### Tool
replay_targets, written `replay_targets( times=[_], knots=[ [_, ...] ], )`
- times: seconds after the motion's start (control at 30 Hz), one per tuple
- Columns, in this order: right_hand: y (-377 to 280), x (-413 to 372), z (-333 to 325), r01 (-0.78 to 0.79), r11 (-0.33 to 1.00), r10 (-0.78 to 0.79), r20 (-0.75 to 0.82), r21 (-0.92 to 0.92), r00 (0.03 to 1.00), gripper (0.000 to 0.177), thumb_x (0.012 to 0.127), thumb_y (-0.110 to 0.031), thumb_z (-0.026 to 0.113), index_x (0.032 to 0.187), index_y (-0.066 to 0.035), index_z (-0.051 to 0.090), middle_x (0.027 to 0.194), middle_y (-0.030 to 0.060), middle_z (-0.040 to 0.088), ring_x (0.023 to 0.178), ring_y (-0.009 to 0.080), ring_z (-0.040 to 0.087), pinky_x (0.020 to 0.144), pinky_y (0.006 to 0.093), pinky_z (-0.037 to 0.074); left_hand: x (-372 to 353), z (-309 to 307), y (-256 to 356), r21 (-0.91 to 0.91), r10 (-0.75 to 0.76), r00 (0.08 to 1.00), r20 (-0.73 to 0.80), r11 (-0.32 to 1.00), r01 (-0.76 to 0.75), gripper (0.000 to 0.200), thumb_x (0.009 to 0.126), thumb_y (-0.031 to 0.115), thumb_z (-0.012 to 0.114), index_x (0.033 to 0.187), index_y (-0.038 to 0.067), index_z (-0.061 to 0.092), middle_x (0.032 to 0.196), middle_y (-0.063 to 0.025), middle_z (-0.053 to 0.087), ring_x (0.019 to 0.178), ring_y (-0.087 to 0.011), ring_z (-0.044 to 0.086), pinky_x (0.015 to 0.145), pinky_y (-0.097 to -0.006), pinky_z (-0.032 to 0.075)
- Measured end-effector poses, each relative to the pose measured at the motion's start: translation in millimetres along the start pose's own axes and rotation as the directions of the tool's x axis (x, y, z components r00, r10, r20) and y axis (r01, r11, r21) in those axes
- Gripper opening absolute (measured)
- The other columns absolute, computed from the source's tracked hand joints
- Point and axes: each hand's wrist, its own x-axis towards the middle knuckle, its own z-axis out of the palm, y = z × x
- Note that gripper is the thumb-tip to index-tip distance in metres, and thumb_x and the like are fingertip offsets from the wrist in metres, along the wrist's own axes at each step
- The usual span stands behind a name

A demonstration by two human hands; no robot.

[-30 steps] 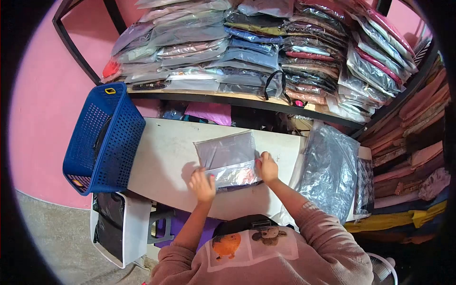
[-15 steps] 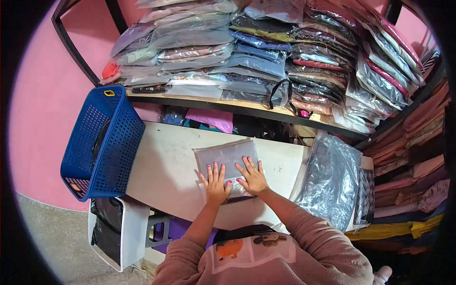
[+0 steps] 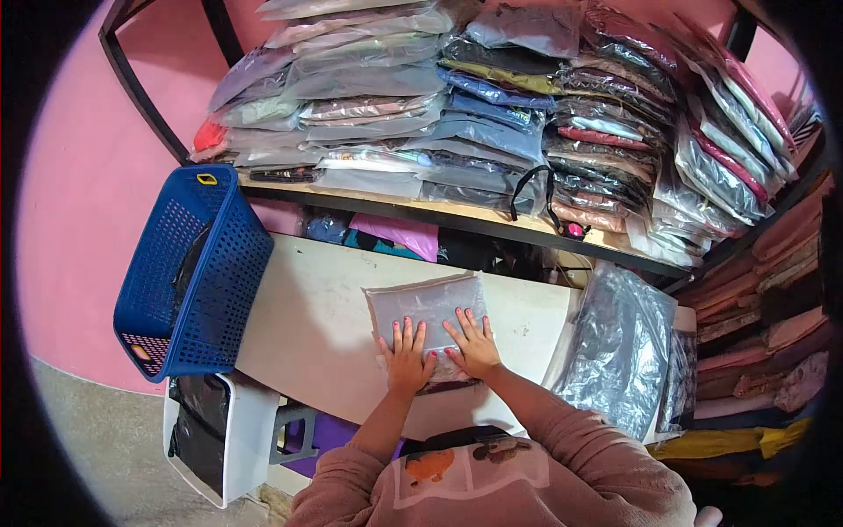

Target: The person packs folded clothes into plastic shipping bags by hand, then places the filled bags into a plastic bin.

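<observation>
A frosted plastic garment bag [image 3: 420,304] lies flat on the white table [image 3: 303,338], its near part creased and covered by my hands. My left hand [image 3: 407,358] rests on the bag's left side with the fingers spread. On the right side, my right hand [image 3: 474,348] presses flat with its fingers apart. The thumbs point toward each other over the bag. What is inside the bag is hard to make out; something darker shows at its near edge.
To the left stands a blue perforated basket [image 3: 219,281], above a white bin [image 3: 246,430] with black plastic in it. A pile of clear plastic bags [image 3: 615,342] lies at the table's right. Behind, a shelf [image 3: 457,215] holds stacks of bagged garments [image 3: 369,83].
The whole view has shifted slightly, so things sit a little lower in it. Both hands remain flat on the bag, with the fingers in nearly the same places.
</observation>
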Motion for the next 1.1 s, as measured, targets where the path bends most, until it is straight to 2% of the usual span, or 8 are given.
replay_targets(
  times=[0.2, 0.3, 0.5, 0.9, 1.1],
  knots=[
    [1.0, 3.1, 0.1, 0.016, 1.000, -0.016, 0.003, 0.012, 1.000, 0.064, 0.088, -0.041, 0.056, 0.145, -0.021, 0.034, 0.153, 0.0171, 0.022, 0.141, 0.0370, 0.020, 0.110, 0.0601, 0.015, 1.9, 9.4, -5.7, -0.007, 0.000, 1.000, -0.005, 1.000, 0.000, 0.071, 0.085, 0.040, 0.052, 0.147, 0.013, 0.031, 0.154, -0.0173, 0.021, 0.143, -0.0377, 0.014, 0.107, -0.0667, 0.003],
    [1.3, 4.7, 2.2, -0.006, 1.000, 0.007, 0.027, -0.013, 1.000, 0.064, 0.089, -0.044, 0.055, 0.146, -0.025, 0.032, 0.153, 0.0148, 0.021, 0.142, 0.0341, 0.019, 0.111, 0.0590, 0.014, 4.0, 6.1, -4.3, -0.020, -0.005, 1.000, -0.005, 1.000, 0.005, 0.072, 0.084, 0.040, 0.053, 0.147, 0.013, 0.030, 0.154, -0.0170, 0.021, 0.143, -0.0370, 0.015, 0.107, -0.0663, 0.004],
    [-0.1, 5.3, -1.3, -0.016, 1.000, 0.016, 0.032, -0.012, 0.999, 0.064, 0.089, -0.044, 0.054, 0.145, -0.024, 0.032, 0.153, 0.0148, 0.023, 0.142, 0.0341, 0.020, 0.111, 0.0583, 0.015, 5.0, 10.6, -7.8, -0.018, -0.005, 1.000, -0.007, 1.000, 0.005, 0.071, 0.084, 0.040, 0.053, 0.147, 0.013, 0.031, 0.154, -0.0171, 0.022, 0.143, -0.0363, 0.016, 0.109, -0.0639, 0.005],
    [2.5, 6.4, 3.2, -0.025, 0.999, 0.026, 0.066, -0.021, 0.997, 0.064, 0.090, -0.045, 0.052, 0.147, -0.026, 0.028, 0.155, 0.0123, 0.017, 0.143, 0.0322, 0.015, 0.112, 0.0585, 0.012, 7.2, 12.4, -13.7, -0.082, 0.020, 1.000, -0.016, 0.996, -0.022, 0.067, 0.086, 0.037, 0.050, 0.145, 0.012, 0.033, 0.152, -0.0167, 0.025, 0.141, -0.0371, 0.019, 0.111, -0.0587, 0.007],
    [15.5, 7.0, 10.4, 0.024, 0.998, -0.028, 0.064, 0.063, 0.998, 0.070, 0.087, -0.042, 0.058, 0.147, -0.025, 0.027, 0.155, 0.0142, 0.017, 0.143, 0.0339, 0.016, 0.111, 0.0594, 0.013, 9.4, 17.3, -18.0, -0.117, 0.023, 1.000, 0.000, 0.993, -0.023, 0.069, 0.086, 0.037, 0.054, 0.145, 0.011, 0.032, 0.153, -0.0154, 0.024, 0.141, -0.0357, 0.018, 0.111, -0.0597, 0.006]
  ],
)
